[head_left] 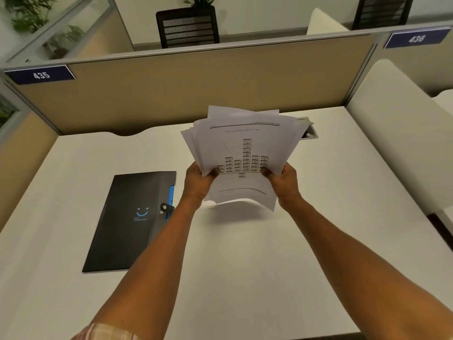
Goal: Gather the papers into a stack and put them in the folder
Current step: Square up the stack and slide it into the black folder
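Both the left hand (199,179) and right hand (282,180) grip the fanned papers (242,153) above the counter (269,266). The closed folder (130,222) lies flat, left of the left hand, its long axis running away from the person; the left hand is nearer.

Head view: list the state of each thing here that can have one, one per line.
papers: gathered in a loose, uneven stack, held up off the desk
folder: lying flat on the desk, closed, clasp side toward the papers
left hand: grips the stack's left edge
right hand: grips the stack's right edge
cable hatch: lid raised, partly hidden behind the papers
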The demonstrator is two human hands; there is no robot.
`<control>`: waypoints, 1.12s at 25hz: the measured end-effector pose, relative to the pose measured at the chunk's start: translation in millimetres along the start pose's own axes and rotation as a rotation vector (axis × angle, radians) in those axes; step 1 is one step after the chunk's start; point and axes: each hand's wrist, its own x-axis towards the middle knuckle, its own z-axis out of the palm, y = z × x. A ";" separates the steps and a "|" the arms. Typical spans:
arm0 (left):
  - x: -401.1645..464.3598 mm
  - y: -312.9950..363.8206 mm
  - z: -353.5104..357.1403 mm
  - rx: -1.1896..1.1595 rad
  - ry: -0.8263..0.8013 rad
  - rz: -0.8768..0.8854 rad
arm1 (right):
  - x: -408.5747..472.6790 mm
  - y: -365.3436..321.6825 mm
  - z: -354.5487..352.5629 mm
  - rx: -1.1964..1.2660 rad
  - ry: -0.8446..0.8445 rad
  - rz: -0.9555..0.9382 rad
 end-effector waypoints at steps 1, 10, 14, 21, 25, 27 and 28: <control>0.3 0.3 -1.2 0.019 -0.004 -0.003 | -1.5 -0.4 0.4 0.002 -0.006 -0.007; 0.5 3.3 1.0 0.029 -0.048 0.019 | -5.4 -2.5 2.2 -0.036 -0.019 -0.018; 4.5 15.9 1.3 0.002 -0.065 0.074 | -0.6 -15.1 -0.7 -0.054 -0.044 -0.047; 5.6 16.5 4.1 0.004 -0.086 0.128 | 1.9 -14.9 -5.1 -0.079 -0.035 -0.054; 4.4 15.6 6.5 0.011 -0.067 0.076 | 5.0 -10.8 -7.3 -0.079 -0.041 -0.019; 3.0 9.7 7.8 0.017 -0.051 0.041 | 6.1 -5.8 -6.7 -0.100 -0.044 0.008; 2.0 6.6 8.9 0.021 -0.039 0.025 | 5.8 -3.2 -5.5 -0.117 -0.046 0.019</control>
